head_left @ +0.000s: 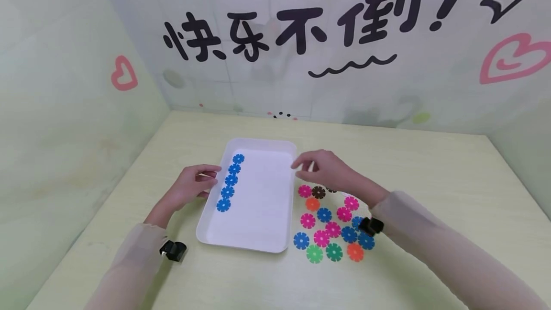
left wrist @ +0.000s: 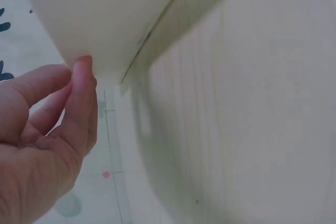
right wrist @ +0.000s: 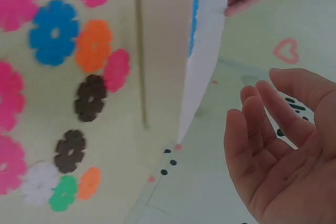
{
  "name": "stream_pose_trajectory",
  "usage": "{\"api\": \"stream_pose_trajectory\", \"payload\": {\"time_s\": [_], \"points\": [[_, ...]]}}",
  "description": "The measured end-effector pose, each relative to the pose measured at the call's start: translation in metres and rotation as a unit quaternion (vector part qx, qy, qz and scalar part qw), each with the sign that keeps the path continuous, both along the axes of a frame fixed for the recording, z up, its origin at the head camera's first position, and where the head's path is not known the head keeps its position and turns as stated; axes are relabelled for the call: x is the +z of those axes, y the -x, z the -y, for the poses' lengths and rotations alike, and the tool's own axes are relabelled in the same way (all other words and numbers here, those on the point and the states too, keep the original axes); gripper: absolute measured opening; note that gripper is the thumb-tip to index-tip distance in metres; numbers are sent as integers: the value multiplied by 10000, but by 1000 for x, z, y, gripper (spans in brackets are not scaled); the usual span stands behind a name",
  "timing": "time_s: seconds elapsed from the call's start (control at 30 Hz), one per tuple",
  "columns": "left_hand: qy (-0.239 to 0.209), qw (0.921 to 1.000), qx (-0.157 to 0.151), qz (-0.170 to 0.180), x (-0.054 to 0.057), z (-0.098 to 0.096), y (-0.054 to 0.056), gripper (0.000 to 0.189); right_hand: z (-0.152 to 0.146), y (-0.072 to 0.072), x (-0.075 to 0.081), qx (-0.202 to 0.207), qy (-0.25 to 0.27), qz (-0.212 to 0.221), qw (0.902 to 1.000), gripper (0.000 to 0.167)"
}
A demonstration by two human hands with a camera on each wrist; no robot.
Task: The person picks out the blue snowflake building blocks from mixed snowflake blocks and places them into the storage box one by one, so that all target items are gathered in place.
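Note:
In the head view a white rectangular tray (head_left: pixel 262 204) lies on the table. Along its left inner side runs a column of several blue flower-shaped plastic discs (head_left: pixel 231 179), edge to edge. My left hand (head_left: pixel 193 184) holds the tray's left rim, and in the left wrist view the left hand's fingers (left wrist: pixel 84 85) lie against the outer wall. Over the tray's right rim hovers my right hand (head_left: pixel 323 169), fingers loosely bent. The right wrist view shows nothing between the thumb and fingers of this right hand (right wrist: pixel 289 156).
Right of the tray lie loose notched discs: pink (head_left: pixel 333 229), blue (head_left: pixel 349 234), orange (head_left: pixel 355 252), green (head_left: pixel 334 252) and brown (head_left: pixel 318 192). Part of this group is beneath my right forearm. A printed wall (head_left: pixel 275 85) bounds the table's far edge.

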State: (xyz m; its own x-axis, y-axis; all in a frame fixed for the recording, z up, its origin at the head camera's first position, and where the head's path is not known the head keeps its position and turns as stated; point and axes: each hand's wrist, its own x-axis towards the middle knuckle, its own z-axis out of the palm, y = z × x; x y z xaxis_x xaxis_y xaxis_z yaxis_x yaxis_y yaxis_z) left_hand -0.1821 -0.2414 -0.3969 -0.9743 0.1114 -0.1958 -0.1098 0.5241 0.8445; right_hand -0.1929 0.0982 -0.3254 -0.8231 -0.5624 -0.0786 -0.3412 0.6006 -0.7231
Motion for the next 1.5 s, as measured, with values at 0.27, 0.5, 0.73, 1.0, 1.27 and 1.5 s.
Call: {"api": "stream_pose_trajectory", "payload": {"time_s": [0.27, 0.5, 0.73, 1.0, 1.27, 1.5], "points": [[77, 10000, 36, -7, -1, 0, 3, 38, -43, -25, -34, -207, -408, -140, 9989, 22], [56, 9999, 70, 73, -1, -1, 3, 38, -58, -37, -58, -299, -852, 205, 9957, 28], [38, 10000, 8, 13, 0, 0, 3, 38, -56, -40, -69, -528, -1077, 31, 9928, 33], [69, 10000, 20, 23, 1, -1, 2, 38, -52, -40, -71, -555, -1289, -45, 9901, 34], [23, 10000, 10, 21, 1, 0, 2, 39, -49, -38, -70, -587, -1329, 8, 9894, 34], [20, 10000, 41, 69, 2, 0, 2, 39, -50, -36, -66, -541, -899, 243, 9942, 25]]}}
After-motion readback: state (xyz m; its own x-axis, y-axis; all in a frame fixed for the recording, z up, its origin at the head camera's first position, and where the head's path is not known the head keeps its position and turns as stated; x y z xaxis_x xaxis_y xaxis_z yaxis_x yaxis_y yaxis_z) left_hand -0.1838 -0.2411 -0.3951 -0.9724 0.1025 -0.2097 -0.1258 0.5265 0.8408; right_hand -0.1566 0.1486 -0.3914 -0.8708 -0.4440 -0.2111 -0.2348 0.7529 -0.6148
